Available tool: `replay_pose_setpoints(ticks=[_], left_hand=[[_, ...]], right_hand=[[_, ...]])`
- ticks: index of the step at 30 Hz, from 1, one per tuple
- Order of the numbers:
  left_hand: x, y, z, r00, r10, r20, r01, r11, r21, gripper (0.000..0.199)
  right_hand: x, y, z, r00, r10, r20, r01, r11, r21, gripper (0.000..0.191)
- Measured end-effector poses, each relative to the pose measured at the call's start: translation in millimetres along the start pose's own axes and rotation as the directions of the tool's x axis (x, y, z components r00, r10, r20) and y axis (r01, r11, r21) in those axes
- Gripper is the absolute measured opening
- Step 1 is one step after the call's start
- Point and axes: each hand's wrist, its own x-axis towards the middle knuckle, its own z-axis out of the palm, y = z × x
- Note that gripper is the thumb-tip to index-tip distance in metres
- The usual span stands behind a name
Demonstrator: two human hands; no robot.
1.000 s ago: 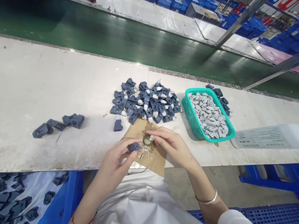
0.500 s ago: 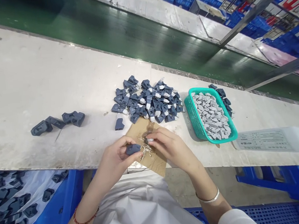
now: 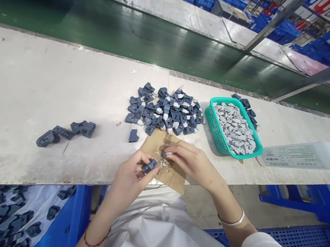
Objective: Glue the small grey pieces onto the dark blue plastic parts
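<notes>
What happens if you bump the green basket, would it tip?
The basket probably slides, not tips: it sits low and wide on the table. Heaped with grey pieces, it likely feels heavy, and a few might spill over.

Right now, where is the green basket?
In the head view, the green basket stands on the white table, right of the pile of dark blue parts, beyond the right hand.

- Ahead of my hands, the heap of dark blue parts (image 3: pixel 163 112) blocks a straight reach.
- To the right, the green basket (image 3: pixel 217 133) stands in the way, with a white box (image 3: pixel 301 156) beyond it.
- To the left, the table (image 3: pixel 31 86) lies open up to four loose parts (image 3: pixel 65 133).
</notes>
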Motion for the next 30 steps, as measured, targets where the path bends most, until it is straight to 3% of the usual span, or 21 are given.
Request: replay_pose_setpoints(ticks=[4, 8, 11, 14, 20, 26, 30], left_hand=[[0.0, 0.0, -3.3, 0.998, 0.059, 0.033, -0.059, 0.998, -0.017, 0.023], [-0.8, 3.2, -7.7, 0.992, 0.059, 0.113, -0.056, 0.998, -0.029, 0.017], [-1.9, 4.2, -6.9, 0.997, 0.019, 0.072, -0.026, 0.995, 0.098, 0.017], [-1.6, 4.6, -5.0, 0.998, 0.064, 0.029, -0.069, 0.976, 0.206, 0.025], [1.2, 5.6, -5.7, 0.973, 0.212, 0.094, -0.23, 0.935, 0.27, 0.015], [0.7, 6.1, -5.8, 0.971, 0.227, 0.079, -0.24, 0.932, 0.271, 0.015], [0.6, 7.3, -4.5, 0.985, 0.154, 0.076, -0.167, 0.96, 0.224, 0.016]], right_hand=[[-0.8, -0.5, -0.8, 1.0, 0.006, 0.001, -0.006, 0.999, 0.034, 0.016], [-2.6, -4.8, -1.4, 0.979, 0.168, -0.112, -0.141, 0.966, 0.215, 0.013], [-4.6, -8.0, 4.5, 0.938, 0.325, -0.116, -0.23, 0.84, 0.491, 0.016], [-5.6, -10.2, 13.8, 0.919, 0.387, -0.069, -0.244, 0.699, 0.672, 0.018], [-2.9, -14.6, 22.8, 0.924, 0.38, -0.033, -0.248, 0.664, 0.706, 0.016], [-1.8, -14.7, 26.1, 0.933, 0.358, -0.022, -0.247, 0.688, 0.682, 0.017], [-2.8, -14.5, 28.0, 0.94, 0.34, -0.014, -0.242, 0.697, 0.675, 0.017]])
